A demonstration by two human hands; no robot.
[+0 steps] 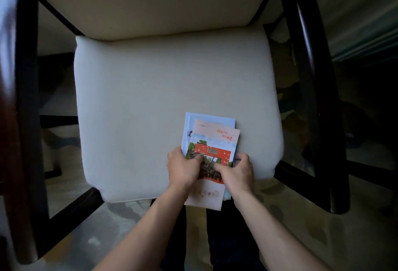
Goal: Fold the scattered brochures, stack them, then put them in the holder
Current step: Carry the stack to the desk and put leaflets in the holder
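A stack of folded brochures [212,141] lies on the front right part of a chair's cream seat cushion [140,109]. The top one shows a red gate picture and orange script; a pale blue one sticks out beneath at the far and left edges. The stack's near end hangs past the cushion's front edge. My left hand [183,168] grips the stack's left side, thumb on top. My right hand [237,172] grips its right side, thumb over the picture. No holder is in view.
The chair has a dark wooden frame, with armrests at the left [25,77] and right [310,77] and a cream backrest [140,1] at the far side. Patterned carpet [290,217] lies below.
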